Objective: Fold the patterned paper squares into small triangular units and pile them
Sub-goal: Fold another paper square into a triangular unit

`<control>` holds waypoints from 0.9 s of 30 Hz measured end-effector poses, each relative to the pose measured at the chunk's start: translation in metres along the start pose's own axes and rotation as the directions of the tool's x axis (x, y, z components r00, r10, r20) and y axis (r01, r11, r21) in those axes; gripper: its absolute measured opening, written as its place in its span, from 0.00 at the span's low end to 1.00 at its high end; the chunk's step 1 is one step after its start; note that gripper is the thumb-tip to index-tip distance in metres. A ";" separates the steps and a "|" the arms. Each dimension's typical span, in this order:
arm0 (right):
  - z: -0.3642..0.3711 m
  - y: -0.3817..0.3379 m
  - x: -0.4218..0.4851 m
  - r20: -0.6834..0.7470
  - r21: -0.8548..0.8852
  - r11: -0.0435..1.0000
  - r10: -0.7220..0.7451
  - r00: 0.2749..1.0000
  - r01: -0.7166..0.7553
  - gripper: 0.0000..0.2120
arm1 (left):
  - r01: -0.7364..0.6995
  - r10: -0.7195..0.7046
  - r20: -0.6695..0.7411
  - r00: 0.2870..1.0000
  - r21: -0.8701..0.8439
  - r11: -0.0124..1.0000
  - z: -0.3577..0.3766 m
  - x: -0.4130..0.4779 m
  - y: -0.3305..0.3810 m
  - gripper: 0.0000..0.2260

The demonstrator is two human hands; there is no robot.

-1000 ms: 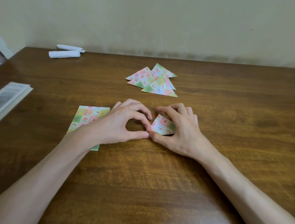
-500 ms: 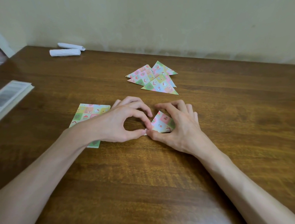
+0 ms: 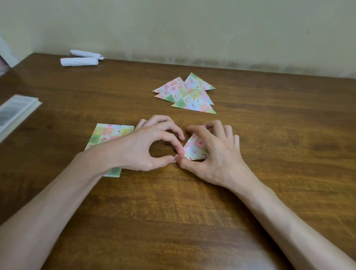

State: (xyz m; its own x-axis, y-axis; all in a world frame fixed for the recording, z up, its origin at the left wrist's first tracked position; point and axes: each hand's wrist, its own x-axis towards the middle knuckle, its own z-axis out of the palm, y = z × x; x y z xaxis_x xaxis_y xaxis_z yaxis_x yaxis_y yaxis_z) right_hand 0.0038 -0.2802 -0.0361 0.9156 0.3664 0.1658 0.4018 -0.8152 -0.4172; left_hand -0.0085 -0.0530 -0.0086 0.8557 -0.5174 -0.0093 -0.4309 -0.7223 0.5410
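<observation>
paper [image 3: 194, 148], folded to a small patterned triangle, lies on the table [image 3: 190, 217] near its middle, between the two hands and mostly under the right one. the left hand [image 3: 148, 147] comes in from the left with thumb and forefinger curled into a ring. their tips meet at the triangle's near left corner and pinch it there. its other fingers are bent, tips down toward the wood behind. the right hand [image 3: 217, 157] arches over the triangle with fingers curled. its thumb presses the same near left corner, tip to tip with the left thumb, and its forefinger comes down on the far point. the other right fingers are bent beyond the far edge; whether they touch the paper i cannot tell. a dark gap shows under the triangle's near edge, below the right palm.

a stack [image 3: 110, 133] of unfolded squares lies flat just left of the work, partly covered by the left wrist. the pile [image 3: 187, 94] of finished triangles sits farther back, a little right of centre and well apart from the hands, its pieces overlapping loosely. at the far left by the wall [image 3: 198, 23] lie two white rolls [image 3: 79, 61], side by side and nearly touching. a book [image 3: 10, 113] pokes in at the left edge.
</observation>
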 end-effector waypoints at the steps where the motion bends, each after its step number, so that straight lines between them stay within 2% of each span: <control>1: -0.001 0.000 0.000 0.010 0.014 1.000 0.005 1.000 -0.005 0.38 | 0.001 -0.001 0.004 1.000 -0.004 1.000 0.000 0.000 0.000 0.07; 8: -0.007 -0.003 0.001 0.060 0.033 0.999 0.015 0.998 -0.017 0.37 | -0.009 0.011 -0.070 0.997 0.022 1.000 0.009 0.004 0.005 0.06; 13: -0.017 0.003 0.006 0.143 0.093 0.995 0.022 0.989 -0.036 0.36 | 0.001 0.001 -0.066 0.998 0.024 1.000 0.007 0.003 0.006 0.07; 21: -0.024 0.003 0.005 0.168 0.149 0.988 0.025 0.985 -0.050 0.35 | -0.034 0.041 -0.100 0.994 0.072 0.997 0.009 0.003 0.009 0.07; 27: -0.030 0.003 0.005 0.208 0.172 0.984 0.007 0.978 -0.044 0.35 | -0.020 0.025 -0.076 0.997 0.063 0.998 0.008 0.003 0.011 0.07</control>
State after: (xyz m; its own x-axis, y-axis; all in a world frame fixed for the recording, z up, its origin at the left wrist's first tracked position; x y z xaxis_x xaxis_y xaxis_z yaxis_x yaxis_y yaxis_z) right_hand 0.0101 -0.2940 -0.0098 0.8946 0.4460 -0.0268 0.3523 -0.7410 -0.5717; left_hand -0.0129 -0.0657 -0.0092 0.8640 -0.4989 0.0687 -0.4656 -0.7393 0.4866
